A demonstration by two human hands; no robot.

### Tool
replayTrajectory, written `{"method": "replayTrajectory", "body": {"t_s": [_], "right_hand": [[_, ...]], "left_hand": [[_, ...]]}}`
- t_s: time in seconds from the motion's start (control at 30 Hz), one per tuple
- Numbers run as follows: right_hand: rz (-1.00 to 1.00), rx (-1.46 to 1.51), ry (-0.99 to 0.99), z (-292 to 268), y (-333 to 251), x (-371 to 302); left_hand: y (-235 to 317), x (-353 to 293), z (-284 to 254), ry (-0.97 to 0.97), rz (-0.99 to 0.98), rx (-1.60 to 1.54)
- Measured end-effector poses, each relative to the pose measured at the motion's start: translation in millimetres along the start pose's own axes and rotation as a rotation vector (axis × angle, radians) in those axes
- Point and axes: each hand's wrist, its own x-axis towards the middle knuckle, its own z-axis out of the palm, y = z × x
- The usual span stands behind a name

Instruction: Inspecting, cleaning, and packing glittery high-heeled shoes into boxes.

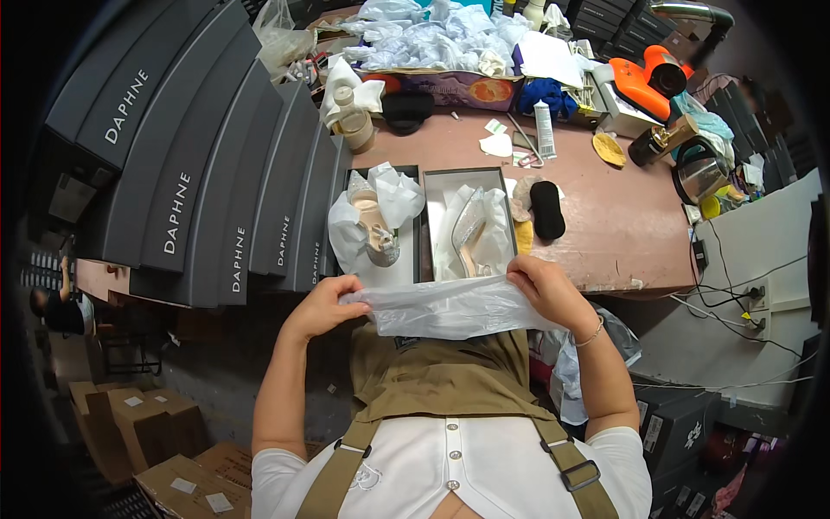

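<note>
Pinkish-brown desk [618, 251] fills the far side of the view, with stacked dark boxes [216, 156] towering on its left and brown cartons [156, 424] on the floor at the lower left. White tissue [441, 39] is heaped at the back, and an orange tool [644, 82] sits at the right back, near a kettle [700, 173].

At the desk's near edge, a white plastic sheet [450, 316] is stretched sideways in front of the person's body. Fingers of the left hand [324, 307] pinch its left end; those of the right hand [549, 290] grip its upper right edge.

Just beyond the sheet, two open trays stand side by side. One sparkly shoe [372, 221] lies amid crumpled paper in the left tray [418, 233]; another shoe [468, 227] leans on its side with paper in the right tray [439, 199]. Right of the trays lies a black oval pad [547, 210]; behind it are a white tube [544, 130] and a yellow pad [609, 150]. A bottle [352, 121] stands beside the dark boxes.
</note>
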Motion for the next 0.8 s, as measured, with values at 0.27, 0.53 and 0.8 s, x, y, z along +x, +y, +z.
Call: {"method": "replayTrajectory", "body": {"t_s": [0.27, 0.53, 0.8], "right_hand": [[0.099, 0.134, -0.162, -9, 43, -22], [0.101, 0.259, -0.134, -5, 35, -44], [0.141, 0.085, 0.128, 14, 40, -53]], "left_hand": [[-40, -19, 10, 0.254, -0.014, -0.693], [-23, -7, 28, 0.505, 0.138, -0.911], [26, 8, 48, 0.16, 0.312, -1.44]]}}
